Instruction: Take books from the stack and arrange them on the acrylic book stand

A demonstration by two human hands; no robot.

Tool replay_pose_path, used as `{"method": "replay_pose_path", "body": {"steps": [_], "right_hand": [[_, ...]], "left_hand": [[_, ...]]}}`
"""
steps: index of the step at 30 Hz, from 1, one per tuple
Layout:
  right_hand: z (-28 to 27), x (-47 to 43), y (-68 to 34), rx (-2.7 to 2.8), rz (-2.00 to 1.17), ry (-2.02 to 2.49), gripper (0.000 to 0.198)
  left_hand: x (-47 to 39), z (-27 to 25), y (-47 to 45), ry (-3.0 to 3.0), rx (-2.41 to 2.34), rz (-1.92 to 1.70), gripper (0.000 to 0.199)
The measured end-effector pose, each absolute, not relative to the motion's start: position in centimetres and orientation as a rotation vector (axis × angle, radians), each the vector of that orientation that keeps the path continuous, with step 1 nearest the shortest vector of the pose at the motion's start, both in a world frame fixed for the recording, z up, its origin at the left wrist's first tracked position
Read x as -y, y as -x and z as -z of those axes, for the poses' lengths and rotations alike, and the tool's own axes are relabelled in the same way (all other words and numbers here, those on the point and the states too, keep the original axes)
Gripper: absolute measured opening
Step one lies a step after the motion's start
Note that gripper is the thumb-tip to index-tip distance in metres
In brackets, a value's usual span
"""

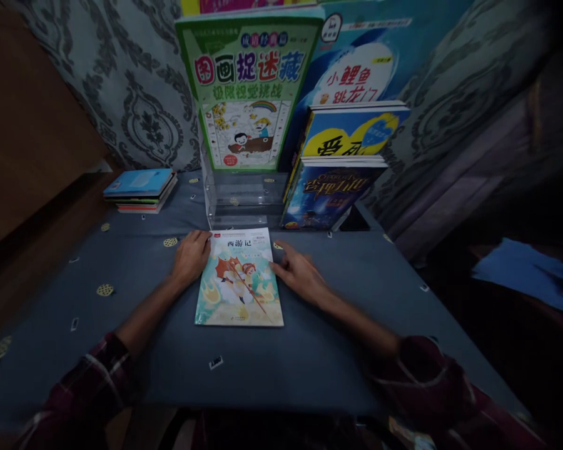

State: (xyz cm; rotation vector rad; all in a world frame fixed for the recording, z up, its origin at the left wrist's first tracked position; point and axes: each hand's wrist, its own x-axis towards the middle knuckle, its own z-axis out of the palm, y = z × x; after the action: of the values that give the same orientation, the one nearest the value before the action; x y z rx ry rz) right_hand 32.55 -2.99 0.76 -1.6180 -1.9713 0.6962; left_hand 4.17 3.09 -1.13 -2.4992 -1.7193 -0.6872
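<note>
The fingers of the left hand [191, 256] are resting curled at the paperback's [239, 278] upper left edge; whether they are pinching it, I cannot tell. The right hand [300, 272] is holding thumb and forefinger apart, its thumb meeting the right edge. The paperback is lying flat on the bench [169, 359], just before the clear rack [239, 201], probably being light, bendy and slightly slick, its opposite side edges offering the surest hold.
</note>
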Motion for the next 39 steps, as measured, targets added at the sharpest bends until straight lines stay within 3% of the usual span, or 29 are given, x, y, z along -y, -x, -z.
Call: {"method": "replay_pose_path", "body": {"steps": [7,17,39], "right_hand": [[1.5,4.7,-32.4,1.979,-0.493,1.387,0.048],[1.7,4.8,-33.1,1.998,-0.571,1.305,0.046],[1.7,3.8,-33.6,2.071,-0.582,1.350,0.043]], "left_hand": [[-1.3,1.6,-3.9,2.488,1.608,0.784,0.027],[-1.7,1.7,-4.0,2.512,1.563,0.923,0.029],[-1.1,0.5,-5.1,2.447,1.685,0.593,0.031]]}}
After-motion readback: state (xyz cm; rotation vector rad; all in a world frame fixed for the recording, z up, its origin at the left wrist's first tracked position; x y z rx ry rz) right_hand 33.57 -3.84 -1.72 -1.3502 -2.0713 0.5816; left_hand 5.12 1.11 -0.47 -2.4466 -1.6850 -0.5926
